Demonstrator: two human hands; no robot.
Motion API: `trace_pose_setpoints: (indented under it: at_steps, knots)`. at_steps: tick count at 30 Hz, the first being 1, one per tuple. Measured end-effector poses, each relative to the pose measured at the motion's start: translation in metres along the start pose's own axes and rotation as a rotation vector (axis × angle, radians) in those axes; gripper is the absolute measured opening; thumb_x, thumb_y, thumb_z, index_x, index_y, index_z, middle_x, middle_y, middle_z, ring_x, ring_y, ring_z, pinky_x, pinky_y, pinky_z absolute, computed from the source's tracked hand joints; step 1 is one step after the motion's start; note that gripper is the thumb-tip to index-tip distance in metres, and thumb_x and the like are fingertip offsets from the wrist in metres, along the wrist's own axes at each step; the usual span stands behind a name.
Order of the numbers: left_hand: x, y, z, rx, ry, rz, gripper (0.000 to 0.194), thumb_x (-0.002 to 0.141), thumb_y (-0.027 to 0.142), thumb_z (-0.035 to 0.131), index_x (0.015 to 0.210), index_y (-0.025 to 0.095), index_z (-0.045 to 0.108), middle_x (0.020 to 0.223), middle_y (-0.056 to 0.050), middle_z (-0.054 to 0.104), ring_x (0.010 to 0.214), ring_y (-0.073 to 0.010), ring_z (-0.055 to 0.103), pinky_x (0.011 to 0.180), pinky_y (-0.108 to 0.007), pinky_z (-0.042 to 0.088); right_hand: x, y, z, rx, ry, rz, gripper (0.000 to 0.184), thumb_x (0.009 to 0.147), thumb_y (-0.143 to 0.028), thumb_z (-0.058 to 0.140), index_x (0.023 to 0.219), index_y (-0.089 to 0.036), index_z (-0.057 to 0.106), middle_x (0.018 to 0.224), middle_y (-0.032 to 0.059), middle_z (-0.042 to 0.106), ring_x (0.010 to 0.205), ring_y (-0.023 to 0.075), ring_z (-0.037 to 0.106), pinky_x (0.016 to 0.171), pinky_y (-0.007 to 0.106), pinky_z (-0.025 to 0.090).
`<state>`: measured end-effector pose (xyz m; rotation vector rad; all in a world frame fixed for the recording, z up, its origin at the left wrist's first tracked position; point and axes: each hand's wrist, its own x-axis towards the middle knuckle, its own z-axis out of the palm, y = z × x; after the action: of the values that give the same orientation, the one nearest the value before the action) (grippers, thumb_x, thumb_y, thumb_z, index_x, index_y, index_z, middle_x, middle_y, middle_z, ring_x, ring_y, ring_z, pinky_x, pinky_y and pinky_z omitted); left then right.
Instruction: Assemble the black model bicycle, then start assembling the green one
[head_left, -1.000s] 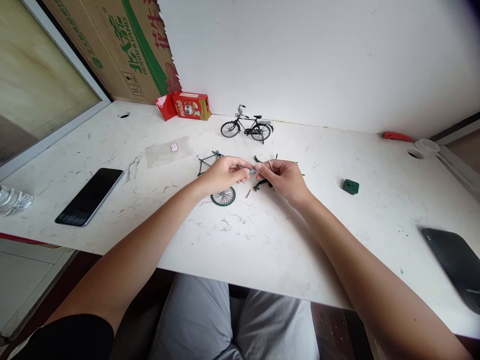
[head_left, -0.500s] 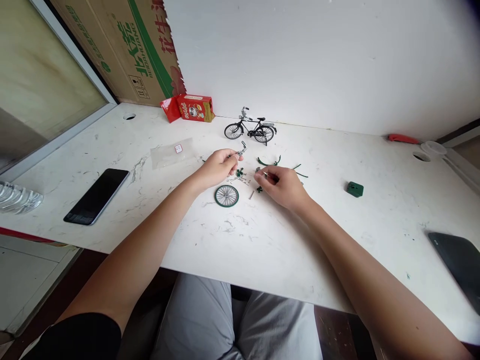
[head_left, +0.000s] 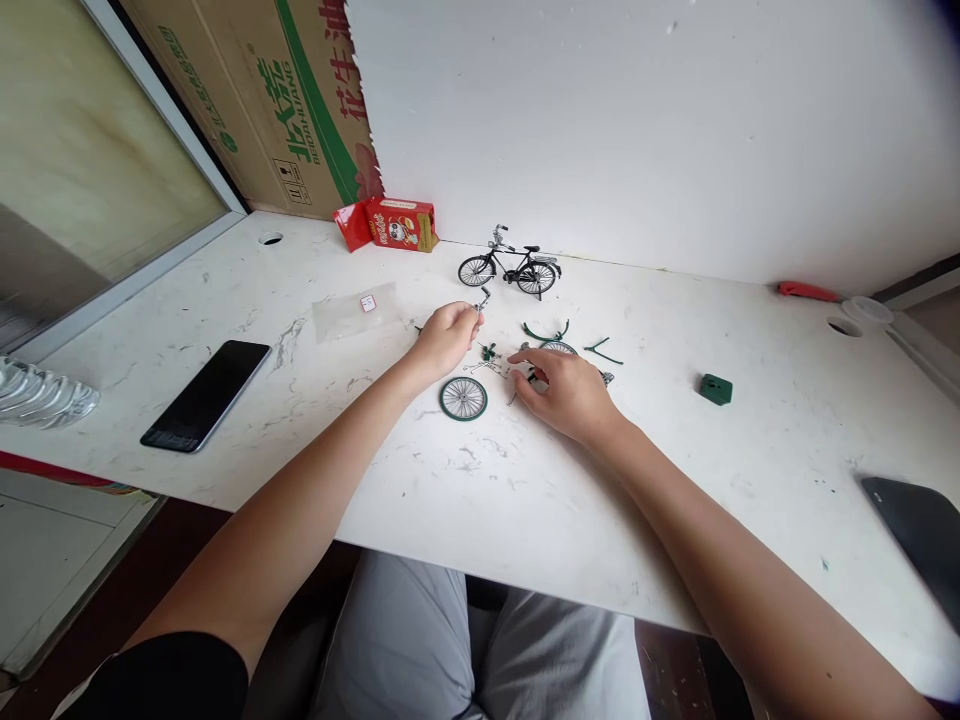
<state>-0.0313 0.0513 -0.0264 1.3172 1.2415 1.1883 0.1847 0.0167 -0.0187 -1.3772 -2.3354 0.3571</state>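
My left hand (head_left: 448,338) pinches a small silver-and-black model handlebar (head_left: 482,298) above the table; its lower end is hidden by the fingers. My right hand (head_left: 564,388) is low over loose model bicycle parts, with thumb and forefinger apart and no part seen between them. Partly behind it lies a spoked wheel (head_left: 559,347). A second green-rimmed wheel (head_left: 463,398) lies flat, nearer to me. Between the hands are small green pieces (head_left: 489,352) and thin wire-like parts (head_left: 486,367). Curved green mudguards (head_left: 546,333) and a forked green piece (head_left: 604,350) lie beyond.
An assembled black model bicycle (head_left: 517,268) stands near the wall. Left are a clear plastic bag (head_left: 352,312), red box (head_left: 405,226) and phone (head_left: 206,395). To the right are a green block (head_left: 716,389), red knife-like object (head_left: 808,291) and dark flat object (head_left: 911,530).
My right hand's fingers have parted from a pinch on a small thin piece. The wheel beyond that hand now shows. My left hand still holds the handlebar; the whole view has shifted slightly.
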Motion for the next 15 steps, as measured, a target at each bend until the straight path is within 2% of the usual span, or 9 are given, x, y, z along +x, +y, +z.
trace_pose_setpoints:
  at_steps: [7,12,15]
  knots:
    - [-0.002,-0.001,0.001,0.201,0.066,0.063,0.022,0.098,0.026,0.047,0.080,0.021,0.057,0.067,0.001,0.054,0.068,-0.0178,0.052,0.064,-0.029,0.039,-0.001,-0.002,0.009,-0.091,-0.013,-0.062,0.034,0.097,-0.026,0.056,0.124,-0.021,0.077,0.106,0.0097,0.082,0.082,0.0244,0.072,0.068,0.034,0.045]
    - [-0.003,-0.001,0.003,0.438,0.141,0.157,0.022,0.098,0.018,0.046,0.078,0.022,0.053,0.089,-0.007,0.067,0.094,-0.0235,0.062,0.091,-0.036,0.046,0.000,0.002,0.013,-0.040,-0.029,-0.056,0.032,0.098,-0.024,0.056,0.119,-0.023,0.079,0.108,0.0058,0.082,0.085,0.0218,0.073,0.069,0.032,0.046]
    - [-0.001,-0.005,0.002,0.538,0.165,0.239,0.022,0.100,0.017,0.044,0.079,0.023,0.049,0.098,-0.010,0.068,0.100,-0.0256,0.062,0.096,-0.038,0.046,0.001,0.004,0.016,-0.032,0.012,-0.030,0.030,0.098,-0.024,0.055,0.115,-0.023,0.080,0.103,0.0041,0.083,0.080,0.0197,0.072,0.068,0.031,0.047]
